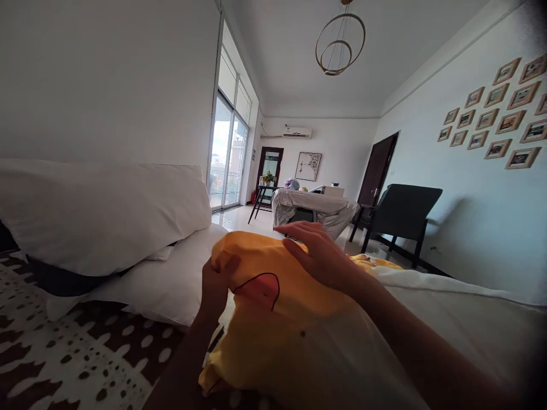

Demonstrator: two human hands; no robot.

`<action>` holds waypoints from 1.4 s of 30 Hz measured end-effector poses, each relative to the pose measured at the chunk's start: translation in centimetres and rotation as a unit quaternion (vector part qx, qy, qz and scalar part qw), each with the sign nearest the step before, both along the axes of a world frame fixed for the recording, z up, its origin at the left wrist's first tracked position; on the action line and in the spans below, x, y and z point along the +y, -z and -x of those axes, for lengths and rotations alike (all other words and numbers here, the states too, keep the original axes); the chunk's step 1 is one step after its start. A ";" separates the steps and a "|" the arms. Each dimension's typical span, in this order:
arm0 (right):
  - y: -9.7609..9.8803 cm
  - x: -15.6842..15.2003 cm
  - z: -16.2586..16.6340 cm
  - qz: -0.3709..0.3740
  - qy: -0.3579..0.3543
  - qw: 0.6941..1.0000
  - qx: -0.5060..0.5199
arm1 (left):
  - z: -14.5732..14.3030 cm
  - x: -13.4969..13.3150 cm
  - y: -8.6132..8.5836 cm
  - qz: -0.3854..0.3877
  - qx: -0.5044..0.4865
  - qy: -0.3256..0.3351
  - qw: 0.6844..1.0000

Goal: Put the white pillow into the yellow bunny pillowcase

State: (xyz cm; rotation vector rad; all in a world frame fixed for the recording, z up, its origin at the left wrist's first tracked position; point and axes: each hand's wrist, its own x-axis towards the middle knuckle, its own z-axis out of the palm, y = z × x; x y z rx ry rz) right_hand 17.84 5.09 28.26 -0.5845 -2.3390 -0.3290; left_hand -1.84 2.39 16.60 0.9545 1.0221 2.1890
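Observation:
A yellow cushion cover [277, 324] with a red mouth drawn on it lies in front of me on the bed, over a white pillow [461, 330]. My left hand [216, 285] pinches the cover's near left corner between thumb and fingers. Flat on top of the cover rests my right hand [318, 250], fingers spread and pointing left.
Two white pillows [98, 213] are stacked at the left on a brown and white patterned bedspread [64, 353]. Beyond the bed stand a dark armchair [401, 213], a cloth-covered table [316, 208] and a glass sliding door [228, 156].

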 end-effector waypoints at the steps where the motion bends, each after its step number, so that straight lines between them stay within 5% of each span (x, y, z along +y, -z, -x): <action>1: -0.7 0.6 1.7 0.045 -0.023 0.998 -0.021 | 0.0 -0.5 -0.2 0.005 0.006 -0.005 1.000; 5: -2.1 2.6 5.7 0.228 -0.075 0.963 -0.121 | 0.2 -1.8 -0.9 0.019 0.013 -0.006 1.000; 9: -1.1 2.9 6.4 0.343 -0.086 0.924 -0.148 | 1.0 -1.7 -0.6 0.009 -0.005 0.013 1.000; 16: -0.5 2.7 6.5 0.184 -0.069 0.979 -0.051 | 1.6 0.0 0.8 -0.025 -0.029 -0.048 0.998; 26: -1.2 0.0 8.5 0.144 -0.046 0.974 -0.170 | 1.3 -0.4 1.1 -0.045 0.010 -0.034 0.998; 32: -1.0 0.1 8.6 0.138 -0.040 0.987 -0.066 | 1.2 -0.5 1.6 -0.101 0.063 -0.100 0.988; 35: -0.6 0.0 8.6 0.129 -0.028 0.991 -0.020 | 0.6 -0.6 1.5 -0.052 0.115 -0.055 0.991; 38: 0.3 0.1 8.6 0.030 -0.025 0.998 -0.045 | 0.0 -0.7 1.0 0.035 0.136 0.007 0.990; 42: 1.2 0.2 8.5 -0.117 0.001 0.978 -0.172 | -0.1 -0.6 0.9 0.037 0.091 -0.031 0.995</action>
